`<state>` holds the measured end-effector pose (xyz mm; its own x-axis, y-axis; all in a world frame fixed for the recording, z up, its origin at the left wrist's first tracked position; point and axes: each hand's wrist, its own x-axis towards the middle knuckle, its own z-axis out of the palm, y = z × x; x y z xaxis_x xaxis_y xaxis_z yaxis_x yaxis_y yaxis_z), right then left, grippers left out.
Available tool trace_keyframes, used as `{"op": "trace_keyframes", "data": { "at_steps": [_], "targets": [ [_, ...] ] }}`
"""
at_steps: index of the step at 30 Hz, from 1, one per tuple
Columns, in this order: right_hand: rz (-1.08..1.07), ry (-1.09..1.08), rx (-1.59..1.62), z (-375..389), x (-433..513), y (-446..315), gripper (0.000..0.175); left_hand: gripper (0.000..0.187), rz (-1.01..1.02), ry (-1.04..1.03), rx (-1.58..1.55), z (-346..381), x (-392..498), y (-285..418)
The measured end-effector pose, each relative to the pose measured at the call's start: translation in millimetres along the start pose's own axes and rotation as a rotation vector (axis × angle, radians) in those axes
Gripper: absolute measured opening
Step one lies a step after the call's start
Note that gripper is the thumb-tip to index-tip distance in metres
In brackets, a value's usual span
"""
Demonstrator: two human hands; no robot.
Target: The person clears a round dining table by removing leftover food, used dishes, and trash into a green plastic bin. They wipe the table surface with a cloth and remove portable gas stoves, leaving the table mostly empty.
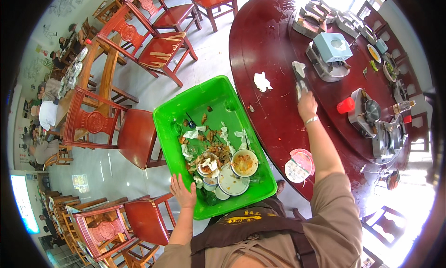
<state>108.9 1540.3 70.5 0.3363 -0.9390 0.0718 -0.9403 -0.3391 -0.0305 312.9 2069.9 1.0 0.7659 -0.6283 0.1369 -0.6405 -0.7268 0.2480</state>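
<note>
My right hand (307, 106) reaches over the dark red round table (275, 128), closed on a dark flat scraper (298, 76) whose exact form is partly hidden. White crumpled tissue lies against its far end. Left of it on the tabletop is another crumpled tissue (262, 81). My left hand (183, 191), fingers spread, is against the near left side of a green plastic tub (212, 214). Inside the tub are food scraps, used tissues, a bowl with leftovers (244, 163), a smaller bowl piled with scraps (208, 164) and a white plate (231, 184).
A pink and white round packet (299, 166) lies near the table edge. On the raised turntable stand metal stoves, a blue tissue box (332, 47), a red cup (345, 105) and a glass bottle (400, 107). Wooden chairs (139, 137) stand at left; people sit farther off.
</note>
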Motion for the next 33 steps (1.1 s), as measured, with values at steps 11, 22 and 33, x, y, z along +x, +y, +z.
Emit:
{"op": "trace_keyframes", "data": {
  "at_steps": [11,22,33],
  "targets": [
    [-0.575,-0.152,-0.133,-3,-92,-124,0.030,0.067,0.014,-0.005,-0.005,-2,1,3],
    [0.032,-0.039,0.126,-28,-37,-20,0.039,0.066,0.043,0.035,-0.019,0,2,2],
    [0.038,-0.112,0.251,14,44,-11,0.025,0.061,-0.003,-0.031,0.024,-4,3,5]
  ]
}}
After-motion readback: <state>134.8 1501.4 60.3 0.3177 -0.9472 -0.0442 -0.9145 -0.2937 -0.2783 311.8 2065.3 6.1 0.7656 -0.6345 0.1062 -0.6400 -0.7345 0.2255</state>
